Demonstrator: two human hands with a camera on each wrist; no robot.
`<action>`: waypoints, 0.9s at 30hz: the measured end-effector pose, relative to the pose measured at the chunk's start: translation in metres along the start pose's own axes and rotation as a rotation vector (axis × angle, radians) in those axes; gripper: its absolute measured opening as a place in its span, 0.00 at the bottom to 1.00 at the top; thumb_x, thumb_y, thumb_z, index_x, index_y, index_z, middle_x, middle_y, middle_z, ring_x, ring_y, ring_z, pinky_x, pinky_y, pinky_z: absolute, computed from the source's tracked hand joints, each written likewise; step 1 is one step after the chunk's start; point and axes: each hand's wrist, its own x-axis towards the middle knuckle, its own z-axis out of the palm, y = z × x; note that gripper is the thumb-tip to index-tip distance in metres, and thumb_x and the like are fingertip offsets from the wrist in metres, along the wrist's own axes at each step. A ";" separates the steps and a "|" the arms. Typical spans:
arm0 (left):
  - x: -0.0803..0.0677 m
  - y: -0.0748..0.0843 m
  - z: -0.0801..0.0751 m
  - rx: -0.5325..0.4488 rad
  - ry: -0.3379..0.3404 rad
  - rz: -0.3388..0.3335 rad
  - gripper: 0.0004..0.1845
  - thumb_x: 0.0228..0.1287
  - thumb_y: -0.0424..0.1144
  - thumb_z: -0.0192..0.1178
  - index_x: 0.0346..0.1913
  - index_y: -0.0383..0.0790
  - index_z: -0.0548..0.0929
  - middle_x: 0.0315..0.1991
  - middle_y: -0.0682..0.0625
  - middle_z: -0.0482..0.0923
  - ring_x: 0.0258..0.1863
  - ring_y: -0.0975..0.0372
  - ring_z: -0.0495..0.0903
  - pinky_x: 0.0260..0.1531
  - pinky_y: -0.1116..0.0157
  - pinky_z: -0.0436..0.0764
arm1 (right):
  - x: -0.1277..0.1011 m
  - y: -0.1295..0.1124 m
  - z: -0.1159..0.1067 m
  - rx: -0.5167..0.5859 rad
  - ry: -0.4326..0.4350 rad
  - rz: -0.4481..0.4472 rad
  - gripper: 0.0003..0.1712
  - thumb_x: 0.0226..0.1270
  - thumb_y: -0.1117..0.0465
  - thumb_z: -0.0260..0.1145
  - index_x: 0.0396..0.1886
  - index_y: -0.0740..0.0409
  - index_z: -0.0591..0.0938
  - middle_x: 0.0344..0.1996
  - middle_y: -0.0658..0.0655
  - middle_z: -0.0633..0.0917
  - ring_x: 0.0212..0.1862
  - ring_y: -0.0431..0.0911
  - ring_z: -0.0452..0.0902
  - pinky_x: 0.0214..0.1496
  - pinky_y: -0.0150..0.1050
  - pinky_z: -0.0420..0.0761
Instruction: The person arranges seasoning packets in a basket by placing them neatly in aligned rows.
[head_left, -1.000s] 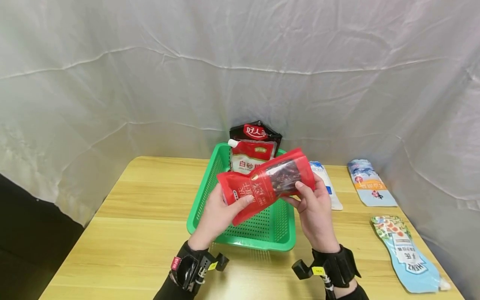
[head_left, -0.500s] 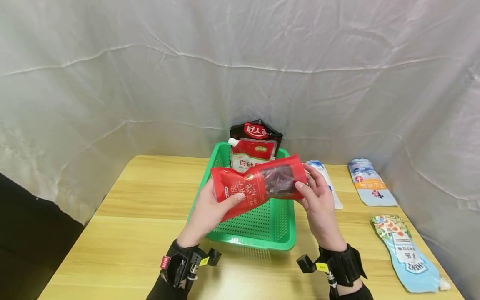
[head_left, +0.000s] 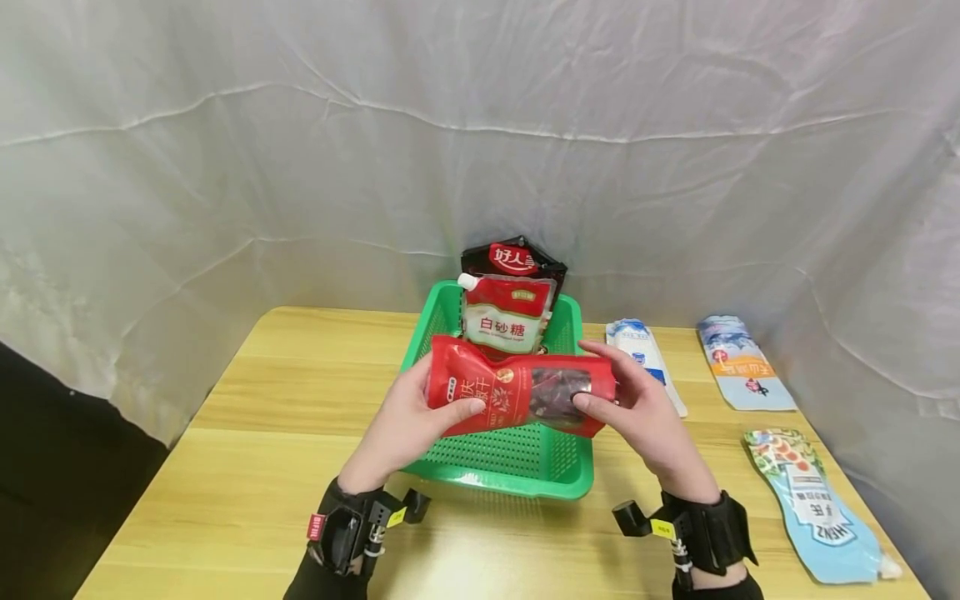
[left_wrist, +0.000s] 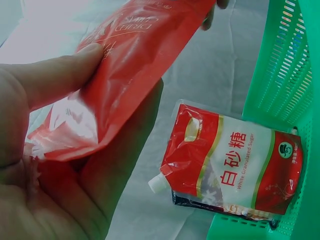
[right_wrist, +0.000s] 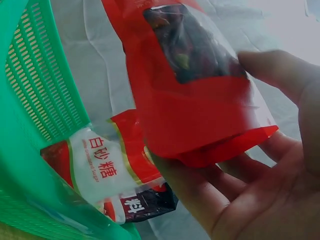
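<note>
Head view showed, lowest in the frame, two wrists with black strapped cameras above the near edge of the wooden surface (head_left: 247, 467). Just above them, at centre, the left hand (head_left: 405, 425) and the right hand (head_left: 637, 408) each gripped one end of a red pouch of dried chillies (head_left: 517, 392), thumbs on its front and fingers behind; it lay level and crosswise over the open middle of the green basket (head_left: 517, 475), held clear of the basket floor. Left wrist view confirmed the thumb (left_wrist: 60, 80) pressed on the pouch's sealed end with the palm cupped under it; right wrist view showed the other end, with its clear window, resting on curled fingers (right_wrist: 220, 185).

Further up the frame, a white sugar pouch (head_left: 504, 317) with a spout leaned against the basket's far wall, and a dark packet (head_left: 513, 258) stood behind it. At right of the frame, on the surface, lay a white and blue pouch (head_left: 645, 358), a light blue and orange pouch (head_left: 742, 362) and, nearer, a blue Heinz pouch (head_left: 813, 508). White cloth (head_left: 480, 142) hung behind everything.

By my judgement the step in hand was setting the chilli pouch into the basket. The next move called for lowering it in front of the sugar pouch, then loosening both grips without knocking the leaning packs.
</note>
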 end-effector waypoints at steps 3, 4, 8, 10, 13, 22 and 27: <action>0.000 0.000 0.000 0.002 -0.001 -0.005 0.31 0.62 0.36 0.75 0.67 0.44 0.76 0.58 0.48 0.82 0.57 0.51 0.81 0.48 0.55 0.88 | -0.001 0.001 -0.001 -0.018 -0.015 0.015 0.31 0.70 0.64 0.72 0.71 0.57 0.73 0.56 0.60 0.80 0.52 0.50 0.81 0.49 0.40 0.88; 0.000 0.000 0.000 0.003 0.000 -0.007 0.31 0.62 0.36 0.75 0.67 0.44 0.75 0.58 0.48 0.82 0.57 0.51 0.81 0.48 0.55 0.88 | -0.001 0.001 -0.001 -0.018 -0.012 0.019 0.30 0.70 0.64 0.72 0.69 0.57 0.74 0.55 0.59 0.81 0.52 0.50 0.81 0.48 0.41 0.88; 0.000 -0.001 0.001 0.003 0.018 -0.012 0.32 0.63 0.37 0.75 0.67 0.43 0.74 0.59 0.47 0.81 0.57 0.52 0.81 0.48 0.55 0.88 | -0.001 0.002 -0.002 0.002 0.006 0.018 0.25 0.70 0.65 0.72 0.64 0.58 0.76 0.51 0.57 0.82 0.49 0.49 0.81 0.47 0.41 0.88; 0.000 -0.001 0.001 0.001 0.037 -0.006 0.32 0.63 0.37 0.74 0.68 0.42 0.74 0.59 0.46 0.81 0.57 0.51 0.81 0.47 0.55 0.88 | -0.002 0.002 -0.001 0.021 0.019 0.009 0.24 0.70 0.66 0.72 0.63 0.57 0.76 0.50 0.56 0.82 0.48 0.48 0.81 0.45 0.41 0.88; 0.000 -0.001 0.002 -0.020 0.081 0.006 0.32 0.64 0.36 0.74 0.68 0.40 0.72 0.58 0.42 0.81 0.54 0.50 0.82 0.45 0.56 0.89 | -0.002 0.001 0.000 0.068 0.045 -0.002 0.23 0.71 0.67 0.71 0.63 0.58 0.76 0.50 0.57 0.81 0.47 0.48 0.82 0.45 0.39 0.88; 0.002 -0.002 0.003 -0.119 0.190 -0.001 0.40 0.66 0.33 0.72 0.75 0.38 0.62 0.61 0.39 0.79 0.44 0.50 0.85 0.37 0.57 0.89 | -0.001 0.000 0.011 0.229 0.159 0.030 0.24 0.73 0.66 0.68 0.66 0.56 0.75 0.53 0.55 0.82 0.52 0.47 0.81 0.50 0.38 0.87; 0.003 -0.003 0.006 -0.166 0.178 0.046 0.39 0.66 0.31 0.71 0.75 0.37 0.61 0.62 0.39 0.77 0.50 0.49 0.83 0.38 0.59 0.88 | 0.001 0.001 0.022 0.333 0.195 0.008 0.23 0.74 0.69 0.66 0.65 0.56 0.73 0.53 0.56 0.82 0.52 0.46 0.82 0.50 0.39 0.88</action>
